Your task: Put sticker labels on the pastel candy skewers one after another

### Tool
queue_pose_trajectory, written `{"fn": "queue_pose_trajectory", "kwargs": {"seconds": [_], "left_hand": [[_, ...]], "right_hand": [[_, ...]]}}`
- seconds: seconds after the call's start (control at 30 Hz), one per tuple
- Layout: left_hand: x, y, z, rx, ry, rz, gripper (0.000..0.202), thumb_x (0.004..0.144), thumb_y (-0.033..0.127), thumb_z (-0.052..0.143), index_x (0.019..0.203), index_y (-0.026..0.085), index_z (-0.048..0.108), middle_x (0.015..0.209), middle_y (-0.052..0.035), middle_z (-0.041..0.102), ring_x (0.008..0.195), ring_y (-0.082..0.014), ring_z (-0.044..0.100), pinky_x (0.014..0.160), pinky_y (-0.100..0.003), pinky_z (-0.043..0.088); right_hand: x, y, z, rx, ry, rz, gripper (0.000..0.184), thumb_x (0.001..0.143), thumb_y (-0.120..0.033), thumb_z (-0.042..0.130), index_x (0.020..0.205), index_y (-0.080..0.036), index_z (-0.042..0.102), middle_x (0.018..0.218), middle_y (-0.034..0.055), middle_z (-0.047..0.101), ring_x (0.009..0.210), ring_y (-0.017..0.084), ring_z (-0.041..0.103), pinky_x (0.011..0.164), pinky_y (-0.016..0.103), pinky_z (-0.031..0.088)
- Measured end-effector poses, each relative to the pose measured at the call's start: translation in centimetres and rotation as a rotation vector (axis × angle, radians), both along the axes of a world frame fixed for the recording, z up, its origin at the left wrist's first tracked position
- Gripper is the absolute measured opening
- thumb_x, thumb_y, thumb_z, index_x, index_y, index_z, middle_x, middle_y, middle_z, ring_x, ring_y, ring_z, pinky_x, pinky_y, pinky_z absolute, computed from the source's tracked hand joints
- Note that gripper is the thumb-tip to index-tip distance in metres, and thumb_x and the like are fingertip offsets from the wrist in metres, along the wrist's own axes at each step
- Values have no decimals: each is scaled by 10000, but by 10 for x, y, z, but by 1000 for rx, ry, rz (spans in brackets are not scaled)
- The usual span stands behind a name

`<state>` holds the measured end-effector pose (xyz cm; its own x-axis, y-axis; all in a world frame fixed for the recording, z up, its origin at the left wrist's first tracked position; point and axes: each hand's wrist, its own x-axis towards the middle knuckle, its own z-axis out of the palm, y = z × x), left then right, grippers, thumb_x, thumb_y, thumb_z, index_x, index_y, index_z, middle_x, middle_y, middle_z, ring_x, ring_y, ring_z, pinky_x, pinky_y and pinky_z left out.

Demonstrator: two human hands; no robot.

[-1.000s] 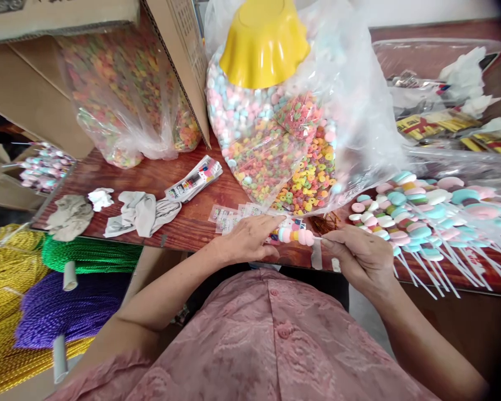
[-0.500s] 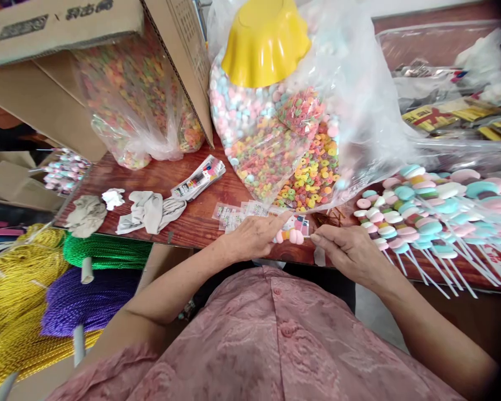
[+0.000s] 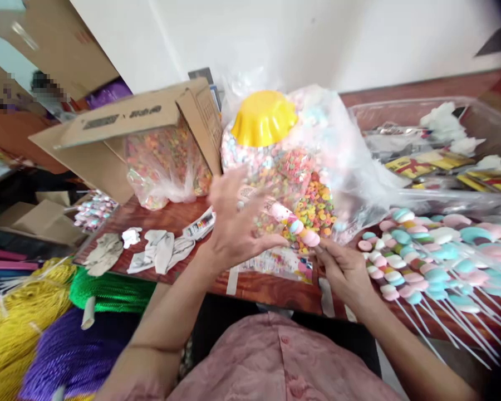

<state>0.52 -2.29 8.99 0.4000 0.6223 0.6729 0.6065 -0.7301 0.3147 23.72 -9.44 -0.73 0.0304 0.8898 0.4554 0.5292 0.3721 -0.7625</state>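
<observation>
My right hand (image 3: 344, 270) pinches the near end of a marshmallow skewer (image 3: 296, 227), a slanting row of pink, white and blue pieces. Its far end runs into a pink printed part that blurs toward my left hand. My left hand (image 3: 234, 228) is raised with fingers spread, smeared by motion, and grips nothing visible. Behind the skewer is a clear bag with colourful ring candies (image 3: 319, 203) and pastel marshmallows (image 3: 246, 155). Small printed clear packets (image 3: 275, 262) lie on the table below the hands.
A yellow fluted bowl (image 3: 265, 118) sits upside down on the bag. Finished marshmallow skewers (image 3: 426, 250) are piled at right, before a clear bin (image 3: 438, 103). At left are a cardboard box (image 3: 198, 111), pale gloves (image 3: 161, 253) and cord bundles (image 3: 87, 340).
My left hand has lifted away from the candy and opened. My right hand now holds the skewer up at a slant above the packets. The view has tilted upward, showing the wall.
</observation>
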Motion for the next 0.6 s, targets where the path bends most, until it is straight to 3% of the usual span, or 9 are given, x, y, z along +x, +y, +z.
{"fn": "queue_pose_trajectory", "kwargs": {"seconds": [0.07, 0.13, 0.2, 0.27, 0.33, 0.37, 0.43, 0.53, 0.6], "left_hand": [[-5, 2, -9, -19, -400, 75, 1039, 711, 726, 692, 1514, 310, 180, 1496, -170, 354, 1450, -400, 263, 1084, -557, 374], [-4, 6, -22, -234, -662, -85, 987, 761, 818, 529, 1516, 319, 136, 1423, -178, 444, 1370, -341, 418, 1019, -521, 456], [5, 11, -30, -576, -779, -311, 933, 766, 856, 455, 1480, 289, 258, 1248, -161, 587, 1211, -309, 572, 944, -486, 507], [14, 16, -27, -848, -954, -465, 794, 753, 754, 617, 1349, 251, 467, 976, -84, 665, 1000, -271, 669, 901, -454, 529], [22, 22, -18, -1006, -1173, -553, 495, 751, 569, 747, 1070, 210, 626, 690, 19, 586, 736, -187, 675, 879, -418, 545], [23, 25, -14, -1059, -1271, -576, 365, 773, 503, 755, 919, 190, 635, 602, 52, 515, 636, -147, 641, 873, -403, 552], [25, 30, -9, -1142, -1429, -570, 333, 853, 455, 694, 734, 171, 569, 549, 68, 445, 559, -111, 594, 870, -388, 560], [24, 34, -13, -1220, -1590, -480, 374, 897, 456, 643, 700, 173, 501, 585, 58, 475, 588, -119, 604, 827, -363, 564], [23, 34, -21, -1217, -1616, -429, 388, 873, 473, 671, 706, 177, 484, 599, 62, 480, 577, -113, 595, 772, -325, 558]], "right_hand": [[-11, 4, -2, -10, 171, -35, 217, 946, -309, 543, 879, -193, 714, 565, -31, 567, 476, 107, 505, 465, 218, 414], [-25, 6, -1, -23, 286, -16, 252, 935, -332, 556, 810, -188, 721, 535, -31, 533, 462, 103, 483, 446, 215, 405], [-40, 8, 0, -50, 351, 36, 263, 916, -341, 577, 772, -184, 731, 509, -33, 517, 447, 101, 479, 431, 211, 405], [-51, 9, 1, -72, 373, 79, 226, 891, -333, 609, 808, -185, 758, 503, -35, 546, 443, 106, 510, 434, 210, 430], [-55, 12, 1, -51, 349, 70, 184, 876, -305, 633, 866, -192, 778, 525, -32, 602, 457, 118, 558, 447, 212, 463], [-55, 14, 1, -8, 313, 43, 166, 876, -281, 637, 891, -198, 780, 553, -27, 637, 471, 123, 582, 460, 215, 480], [-50, 20, 2, 160, 186, -55, 142, 874, -214, 642, 929, -208, 773, 652, -7, 710, 536, 136, 643, 522, 226, 521], [-40, 29, 2, 459, -86, -206, 207, 852, -109, 646, 999, -208, 752, 794, 33, 761, 655, 152, 698, 625, 243, 545], [-39, 32, 0, 549, -223, -224, 250, 843, -70, 638, 1033, -198, 736, 791, 41, 756, 662, 149, 690, 630, 243, 530]]}}
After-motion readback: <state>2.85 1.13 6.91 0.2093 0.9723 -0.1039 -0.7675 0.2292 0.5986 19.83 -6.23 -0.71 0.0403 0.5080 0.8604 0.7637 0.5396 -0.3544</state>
